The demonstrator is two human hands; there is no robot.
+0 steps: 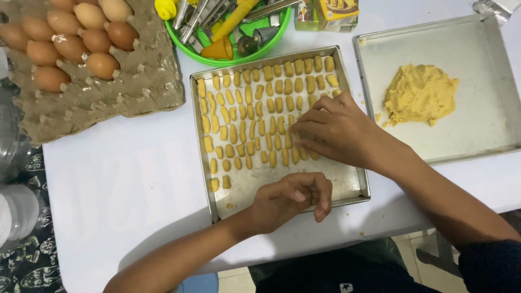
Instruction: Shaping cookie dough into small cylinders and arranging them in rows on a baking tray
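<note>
A square metal baking tray (347,187) lies in front of me, lined with rows of several small yellow dough pieces (255,114). My right hand (334,130) reaches over the tray's right side, fingertips touching a dough piece in the rows. My left hand (290,198) hovers over the bare lower part of the tray with fingers curled; whether it pinches a bit of dough I cannot tell. A second metal tray (477,141) at the right holds a lump of yellow dough (420,93).
A cardboard egg carton (119,92) with several brown eggs (70,46) sits at the back left. A green basket (239,54) of kitchen tools and a small box (328,13) stand behind the tray. Plastic containers (16,206) lie off the table's left edge.
</note>
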